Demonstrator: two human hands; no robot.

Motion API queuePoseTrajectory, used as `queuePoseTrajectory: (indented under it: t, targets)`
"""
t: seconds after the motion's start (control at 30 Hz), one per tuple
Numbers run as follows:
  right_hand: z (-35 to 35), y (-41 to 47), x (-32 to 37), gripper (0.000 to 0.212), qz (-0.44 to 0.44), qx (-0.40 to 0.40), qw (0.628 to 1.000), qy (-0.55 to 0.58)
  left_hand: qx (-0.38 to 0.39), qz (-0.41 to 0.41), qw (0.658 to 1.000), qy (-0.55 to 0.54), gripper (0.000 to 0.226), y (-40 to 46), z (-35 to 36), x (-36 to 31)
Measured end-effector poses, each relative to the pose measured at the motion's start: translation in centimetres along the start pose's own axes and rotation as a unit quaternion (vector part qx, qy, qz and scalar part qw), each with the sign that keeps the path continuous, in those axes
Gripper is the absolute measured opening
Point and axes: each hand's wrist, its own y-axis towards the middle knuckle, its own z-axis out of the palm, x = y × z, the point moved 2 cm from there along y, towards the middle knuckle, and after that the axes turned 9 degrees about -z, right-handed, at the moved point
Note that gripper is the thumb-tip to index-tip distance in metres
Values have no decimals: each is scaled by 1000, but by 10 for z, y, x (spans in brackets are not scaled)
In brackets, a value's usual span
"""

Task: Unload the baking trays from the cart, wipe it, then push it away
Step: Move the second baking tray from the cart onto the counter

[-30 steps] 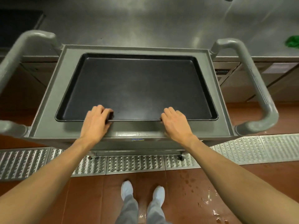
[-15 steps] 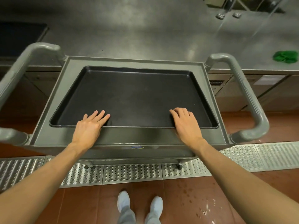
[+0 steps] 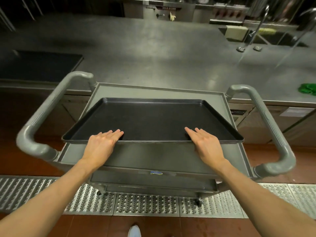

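hands (image 3: 153, 144) gripping raised baking tray (image 3: 153, 120)

The grey cart (image 3: 153, 156) stands against the steel desk (image 3: 153, 53). A green cloth (image 3: 307, 88) lies at the desk's right edge; a dark tray (image 3: 39, 65) lies at its left edge.

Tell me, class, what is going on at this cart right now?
A person stands at a grey cart parked against a steel counter. The left hand and the right hand grip the near edge of a black baking tray, fingers flat on top, and its near edge is raised off the cart's top shelf. No other tray shows on that shelf. A green cloth lies on the counter to the right. Wiping has not begun.
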Motion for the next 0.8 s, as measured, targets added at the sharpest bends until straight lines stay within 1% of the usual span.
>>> queuePoseTrajectory:
  t: [0.1, 0.23, 0.33, 0.43, 0.53, 0.63, 0.73, 0.8]
  targets:
    - [-16, 20, 4, 83, -29, -30, 999, 3, -11, -20, 1000, 2, 52, -3, -29, 10]
    - [-43, 54, 16, 75, -69, -88, 994, -10, -31, -50, 998, 14, 42, -8, -71, 29]
    - [-74, 83, 29, 69, -103, -136, 985, -11, -58, -72, 995, 42, 42, -7, -112, 45]
    - [-102, 114, 47, 72, -127, -179, 976, -3, -87, -92, 989, 78, 40, -8, -153, 65]
    - [-125, 150, 77, 71, -163, -212, 964, 8, -119, -108, 981, 105, 40, -19, -189, 92]
    - [-138, 181, 113, 73, -207, -239, 948, 13, -142, -141, 970, 135, 39, -40, -212, 129]
    - [-143, 212, 157, 76, -240, -259, 935, 26, -150, -174, 962, 149, 29, -68, -231, 170]
    - [-145, 233, 193, 75, -260, -274, 925, 34, -156, -186, 957, 161, 31, -86, -247, 197]
